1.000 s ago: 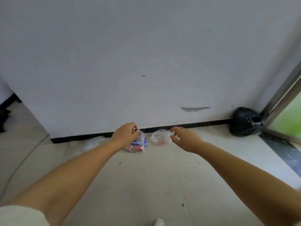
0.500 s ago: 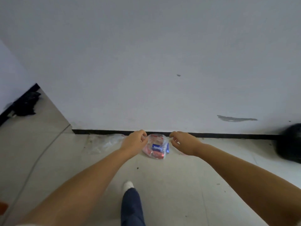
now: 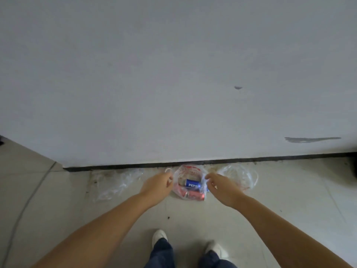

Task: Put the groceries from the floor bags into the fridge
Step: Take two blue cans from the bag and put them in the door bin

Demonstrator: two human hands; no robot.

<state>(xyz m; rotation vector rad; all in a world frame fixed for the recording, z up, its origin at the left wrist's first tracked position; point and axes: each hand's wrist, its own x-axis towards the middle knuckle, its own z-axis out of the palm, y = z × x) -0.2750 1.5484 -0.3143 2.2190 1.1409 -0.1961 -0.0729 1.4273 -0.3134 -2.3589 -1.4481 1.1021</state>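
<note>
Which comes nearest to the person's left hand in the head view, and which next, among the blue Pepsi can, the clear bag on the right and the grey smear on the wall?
1. Blue Pepsi can: just right of the left hand, inside the middle bag.
2. Clear bag on the right: beyond the right hand, by the baseboard.
3. Grey smear: on the wall, far right.

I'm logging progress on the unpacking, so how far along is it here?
Nothing looks put away yet; no fridge is in view. In hand: the left hand and right hand grip the edges of the clear plastic bag holding a blue Pepsi can and a red can. Left: lifting these out and storing them.
</note>
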